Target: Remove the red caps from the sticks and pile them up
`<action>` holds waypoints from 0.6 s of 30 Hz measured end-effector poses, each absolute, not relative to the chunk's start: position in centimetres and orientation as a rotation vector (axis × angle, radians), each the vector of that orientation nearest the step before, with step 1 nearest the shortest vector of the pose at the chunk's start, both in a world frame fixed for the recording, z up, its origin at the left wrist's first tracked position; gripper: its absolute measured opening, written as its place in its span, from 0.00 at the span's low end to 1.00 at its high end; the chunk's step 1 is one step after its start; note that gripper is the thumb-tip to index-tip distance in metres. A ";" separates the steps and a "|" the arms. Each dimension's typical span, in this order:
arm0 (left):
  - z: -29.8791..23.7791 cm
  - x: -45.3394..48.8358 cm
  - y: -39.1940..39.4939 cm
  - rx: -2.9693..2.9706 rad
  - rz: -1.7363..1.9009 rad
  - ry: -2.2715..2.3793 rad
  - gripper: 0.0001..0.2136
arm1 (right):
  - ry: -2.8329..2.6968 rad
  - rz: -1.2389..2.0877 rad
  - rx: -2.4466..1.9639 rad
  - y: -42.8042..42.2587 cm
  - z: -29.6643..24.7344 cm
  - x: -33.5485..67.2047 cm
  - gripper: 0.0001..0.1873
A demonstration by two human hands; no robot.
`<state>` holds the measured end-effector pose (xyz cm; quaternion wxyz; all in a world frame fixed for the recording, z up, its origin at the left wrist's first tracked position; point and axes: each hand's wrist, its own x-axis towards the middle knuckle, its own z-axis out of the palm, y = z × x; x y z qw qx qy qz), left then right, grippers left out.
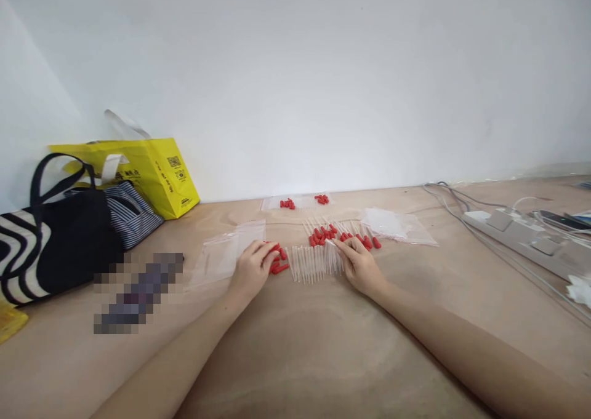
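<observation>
My left hand [253, 266] is half-curled at red caps [280, 269], my right hand [362, 267] pinched at bare tubes [308, 265] between both, holds unconfirmed; red-ended tubes [344, 237] just beyond my right appear capped, bare ones outstanding.

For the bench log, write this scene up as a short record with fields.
Surface: brown tabletop
Left grip: at red pieces; hold unclear
Right grip: at far ends of thin translucent sticks
Sticks: row between both grips
Left side: yellow bag, black bag, pixelated item
Right side: power strip
</observation>
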<state>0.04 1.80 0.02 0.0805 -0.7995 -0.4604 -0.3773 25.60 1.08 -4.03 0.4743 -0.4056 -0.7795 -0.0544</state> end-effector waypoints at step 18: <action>3.4 -3.4 1.2 -2.054 -0.235 -2.071 0.03 | -2.161 -0.124 -1.320 1.3 -3.3 21.6 0.14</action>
